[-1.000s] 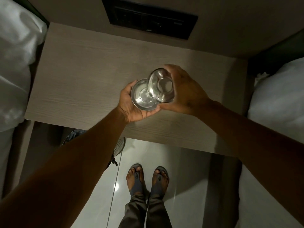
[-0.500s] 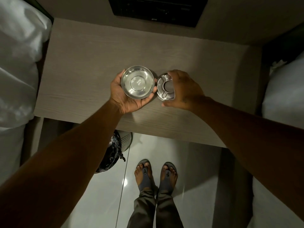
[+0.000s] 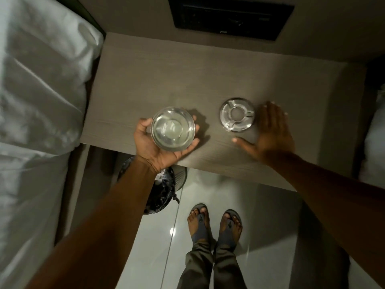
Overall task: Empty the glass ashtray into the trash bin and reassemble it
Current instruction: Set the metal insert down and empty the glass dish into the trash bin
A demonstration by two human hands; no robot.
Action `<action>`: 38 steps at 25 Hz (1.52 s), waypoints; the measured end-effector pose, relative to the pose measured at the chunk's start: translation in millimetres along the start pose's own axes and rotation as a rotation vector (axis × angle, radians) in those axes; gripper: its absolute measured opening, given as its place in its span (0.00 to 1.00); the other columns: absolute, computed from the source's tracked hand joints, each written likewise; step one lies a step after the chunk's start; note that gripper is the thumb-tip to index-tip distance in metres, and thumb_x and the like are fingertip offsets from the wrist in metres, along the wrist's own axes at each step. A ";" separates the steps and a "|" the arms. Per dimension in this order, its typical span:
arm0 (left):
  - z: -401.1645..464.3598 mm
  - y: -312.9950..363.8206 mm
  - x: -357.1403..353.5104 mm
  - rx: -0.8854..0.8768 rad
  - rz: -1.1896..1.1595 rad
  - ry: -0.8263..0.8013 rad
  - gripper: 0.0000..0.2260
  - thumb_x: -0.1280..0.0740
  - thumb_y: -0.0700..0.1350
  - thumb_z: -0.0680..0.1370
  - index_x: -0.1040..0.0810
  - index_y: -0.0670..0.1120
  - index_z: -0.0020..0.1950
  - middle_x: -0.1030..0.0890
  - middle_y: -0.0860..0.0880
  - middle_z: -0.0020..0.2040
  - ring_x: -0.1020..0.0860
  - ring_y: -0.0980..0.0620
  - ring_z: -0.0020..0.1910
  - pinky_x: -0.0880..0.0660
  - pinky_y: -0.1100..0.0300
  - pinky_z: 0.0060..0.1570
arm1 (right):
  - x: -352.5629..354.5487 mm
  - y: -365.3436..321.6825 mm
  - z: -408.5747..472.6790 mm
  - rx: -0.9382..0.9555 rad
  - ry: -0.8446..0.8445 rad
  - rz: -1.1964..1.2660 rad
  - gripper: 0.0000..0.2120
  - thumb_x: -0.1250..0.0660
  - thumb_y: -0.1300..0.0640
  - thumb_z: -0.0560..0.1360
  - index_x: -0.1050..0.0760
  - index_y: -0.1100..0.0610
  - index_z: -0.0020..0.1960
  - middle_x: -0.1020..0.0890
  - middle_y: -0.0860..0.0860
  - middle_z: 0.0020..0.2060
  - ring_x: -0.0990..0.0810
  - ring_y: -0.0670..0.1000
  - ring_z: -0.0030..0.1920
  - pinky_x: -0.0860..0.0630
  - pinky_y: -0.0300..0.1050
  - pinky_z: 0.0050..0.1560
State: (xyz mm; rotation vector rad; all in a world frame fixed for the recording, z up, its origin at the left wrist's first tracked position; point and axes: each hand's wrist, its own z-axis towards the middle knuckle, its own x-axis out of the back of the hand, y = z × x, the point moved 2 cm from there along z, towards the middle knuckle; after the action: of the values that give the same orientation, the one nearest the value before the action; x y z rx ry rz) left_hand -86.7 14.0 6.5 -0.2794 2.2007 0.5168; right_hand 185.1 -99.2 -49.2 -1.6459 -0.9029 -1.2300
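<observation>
My left hand (image 3: 155, 148) cups the round glass ashtray bowl (image 3: 173, 129) from below, just above the front left part of the wooden nightstand (image 3: 166, 80). The ashtray's notched top ring (image 3: 237, 114) lies flat on the nightstand to the right. Beside that ring, my right hand (image 3: 270, 132) hovers with fingers spread and holds nothing. The trash bin (image 3: 164, 190), lined with a black bag, stands on the floor below the nightstand's front edge, partly hidden by my left forearm.
White bedding (image 3: 39, 101) fills the left side and more bedding (image 3: 375, 142) shows at the right edge. A dark panel (image 3: 229, 17) sits in the wall behind the nightstand. My sandalled feet (image 3: 214, 224) stand on the glossy tiled floor.
The top ring was set down on the nightstand and my right hand let go of it and opened. My left hand moved the bowl left, away from the ring.
</observation>
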 end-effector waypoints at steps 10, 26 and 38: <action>-96.7 -51.0 98.3 -0.426 0.469 0.994 0.21 0.33 0.53 0.77 0.23 0.49 0.68 0.20 0.45 0.67 0.22 0.42 0.67 0.22 0.50 0.54 | -24.1 16.9 -1.3 0.031 0.078 -0.082 0.57 0.49 0.22 0.71 0.50 0.69 0.77 0.46 0.69 0.77 0.49 0.67 0.78 0.54 0.63 0.78; -32.3 -104.5 148.4 -0.348 0.907 1.101 0.31 0.28 0.54 0.77 0.32 0.44 0.75 0.27 0.42 0.73 0.27 0.41 0.71 0.31 0.48 0.72 | -28.8 19.4 0.5 0.043 0.142 -0.022 0.56 0.48 0.22 0.71 0.49 0.67 0.78 0.45 0.67 0.78 0.48 0.66 0.78 0.52 0.63 0.78; -30.7 -108.4 157.3 -0.282 0.893 1.040 0.29 0.32 0.58 0.79 0.33 0.47 0.76 0.28 0.42 0.74 0.28 0.42 0.72 0.31 0.48 0.71 | -26.1 20.3 0.9 0.047 0.121 -0.023 0.55 0.48 0.23 0.72 0.48 0.68 0.78 0.45 0.68 0.78 0.48 0.65 0.79 0.53 0.62 0.78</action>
State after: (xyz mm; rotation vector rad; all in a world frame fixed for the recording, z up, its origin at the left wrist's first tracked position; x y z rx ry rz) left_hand -166.2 -100.2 -128.0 0.4424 3.2185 1.4106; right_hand 197.3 -107.0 -78.9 -1.5114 -0.8713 -1.2998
